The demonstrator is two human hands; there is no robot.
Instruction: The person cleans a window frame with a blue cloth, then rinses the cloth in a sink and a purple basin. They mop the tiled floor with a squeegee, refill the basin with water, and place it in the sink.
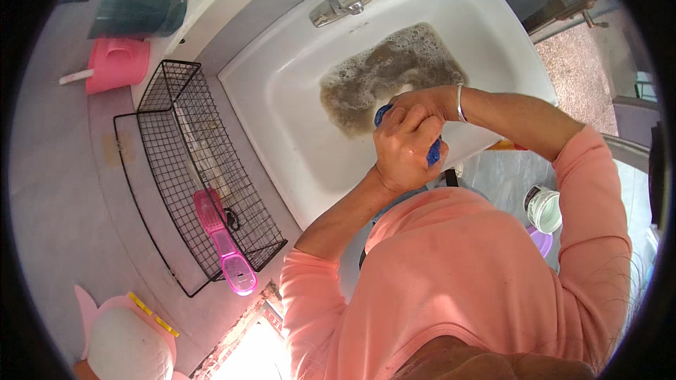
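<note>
A dark blue cloth is bunched between my two hands, most of it hidden by the fingers. My left hand is closed around it in a fist. Against it presses my right hand, also gripping the cloth, with a silver bangle on that wrist. Both hands are above the near side of a white ceramic sink. Cloudy grey-brown water with foam lies in the basin, and a small pale patch shows in it just beyond my right hand.
A chrome faucet stands at the sink's far rim. On the left wall hang a black wire basket holding a pink brush, and a pink cup. A white bucket and a purple basin are low on the right.
</note>
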